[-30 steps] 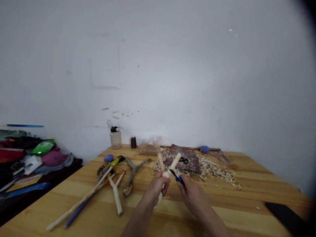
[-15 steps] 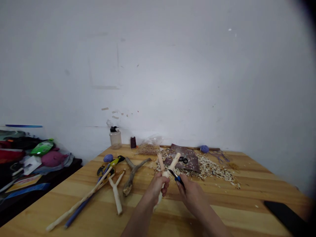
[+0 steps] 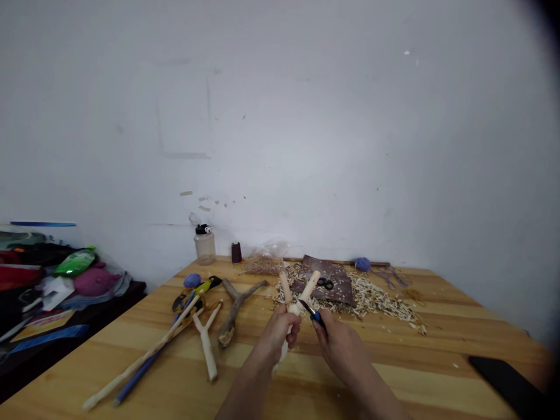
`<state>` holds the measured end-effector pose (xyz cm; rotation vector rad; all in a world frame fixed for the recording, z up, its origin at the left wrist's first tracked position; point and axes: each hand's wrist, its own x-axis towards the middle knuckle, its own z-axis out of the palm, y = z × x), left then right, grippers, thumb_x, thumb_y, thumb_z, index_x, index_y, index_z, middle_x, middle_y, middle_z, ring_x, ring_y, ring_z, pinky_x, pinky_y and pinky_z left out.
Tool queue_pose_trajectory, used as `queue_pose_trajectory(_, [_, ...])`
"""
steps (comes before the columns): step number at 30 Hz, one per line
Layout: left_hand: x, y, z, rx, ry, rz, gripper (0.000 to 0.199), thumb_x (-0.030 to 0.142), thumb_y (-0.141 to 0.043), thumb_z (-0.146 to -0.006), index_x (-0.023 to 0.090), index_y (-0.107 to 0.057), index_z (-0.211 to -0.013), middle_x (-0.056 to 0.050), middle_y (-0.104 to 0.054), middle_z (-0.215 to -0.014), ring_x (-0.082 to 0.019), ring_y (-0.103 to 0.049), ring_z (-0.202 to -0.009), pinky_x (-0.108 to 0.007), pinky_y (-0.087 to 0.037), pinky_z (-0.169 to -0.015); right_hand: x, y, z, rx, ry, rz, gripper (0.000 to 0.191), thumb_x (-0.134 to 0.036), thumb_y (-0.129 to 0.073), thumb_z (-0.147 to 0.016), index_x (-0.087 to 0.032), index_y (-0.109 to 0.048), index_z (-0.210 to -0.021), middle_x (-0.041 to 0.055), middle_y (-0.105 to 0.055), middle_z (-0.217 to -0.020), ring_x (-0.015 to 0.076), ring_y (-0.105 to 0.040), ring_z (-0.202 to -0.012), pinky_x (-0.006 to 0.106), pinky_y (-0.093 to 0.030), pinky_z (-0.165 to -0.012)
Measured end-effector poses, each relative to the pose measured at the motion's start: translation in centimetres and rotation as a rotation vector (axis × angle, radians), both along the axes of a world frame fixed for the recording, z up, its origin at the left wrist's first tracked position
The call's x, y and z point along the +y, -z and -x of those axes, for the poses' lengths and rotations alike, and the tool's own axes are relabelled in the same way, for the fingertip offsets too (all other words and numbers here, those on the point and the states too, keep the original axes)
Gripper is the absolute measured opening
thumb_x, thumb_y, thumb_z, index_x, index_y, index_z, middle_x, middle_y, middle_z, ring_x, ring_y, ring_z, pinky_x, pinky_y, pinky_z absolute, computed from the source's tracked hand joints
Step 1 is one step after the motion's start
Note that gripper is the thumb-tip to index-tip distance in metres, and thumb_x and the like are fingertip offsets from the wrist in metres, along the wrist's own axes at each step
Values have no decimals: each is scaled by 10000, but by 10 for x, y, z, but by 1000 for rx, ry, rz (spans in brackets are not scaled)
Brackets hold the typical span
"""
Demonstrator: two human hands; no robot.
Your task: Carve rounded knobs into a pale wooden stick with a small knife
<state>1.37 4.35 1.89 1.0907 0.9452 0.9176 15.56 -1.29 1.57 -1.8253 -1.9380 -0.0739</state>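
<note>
Over the wooden table (image 3: 420,379), the left hand (image 3: 280,333) is gripping a peeled forked stick (image 3: 296,308) while the right hand (image 3: 343,344) is clasping a blue-handled knife (image 3: 315,315), its blade (image 3: 305,305) at the right prong (image 3: 310,284).

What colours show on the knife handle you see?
The knife handle shows blue and black, best in the head view.

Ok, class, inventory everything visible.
Forked wooden sticks: 3, cream, grey-brown, left-centre
Long rods: 3, varied, left, rear
Dark-bladed knife: 1, blue-handled, held
Yarn balls: 2, purple, rear
Indistinct tool: 1, yellow-black, left
Lidded bottle: 1, clear, rear
Thread spool: 1, maroon, rear
Plastic bag: 1, clear, rear
Flat sheets: number unclear, maroon, centre
Scissors: 1, black-handled, centre
Wood shavings: many, pale, centre
Cord: some, purple, rear
Slab: 1, black, right
Clutter: uncounted, multicoloured, far-left
Table: 1, brown, beneath
Left hand, right hand: 2, bare, centre
</note>
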Motion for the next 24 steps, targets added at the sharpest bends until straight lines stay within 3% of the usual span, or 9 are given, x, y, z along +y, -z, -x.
queue_pose_trajectory(8, [1, 2, -7, 142, -103, -86, 142, 181, -476, -583, 221, -372, -671, 96, -339, -422, -69, -273, -334, -200, -178, -368, 0, 3, 14, -77, 117, 37, 208, -274, -298, -932, -205, -495, -927, 43, -673, -794, 167, -639, -631, 249, -240, -462])
queue_pose_trajectory(14, [4, 7, -7, 487, -209, -309, 105, 142, -486, -615, 209, -433, -677, 18, -515, -575, -151, -511, -582, -233, -315, -510, 1, 6, 21, -39, 166, 81, 241, -274, -275, -935, -204, -505, -935, 58, -672, -793, 183, -647, -641, 247, -297, -477])
queue_pose_trajectory(19, [2, 7, -7, 702, -241, -486, 74, 155, -438, -678, 188, -450, -744, -57, -599, -760, -188, -554, -722, -253, -352, -581, 1, 5, 22, 11, 161, 86, 247, -273, -271, -933, -202, -506, -965, 61, -675, -770, 195, -653, -658, 252, -301, -484])
queue_pose_trajectory(24, [-8, 0, -11, 854, -258, -555, 140, 162, -400, -753, 172, -467, -875, -88, -639, -836, -196, -592, -800, -253, -375, -644, 2, 2, 25, 61, 171, 92, 239, -269, -276, -929, -199, -504, -947, 61, -673, -738, 198, -648, -658, 250, -267, -479])
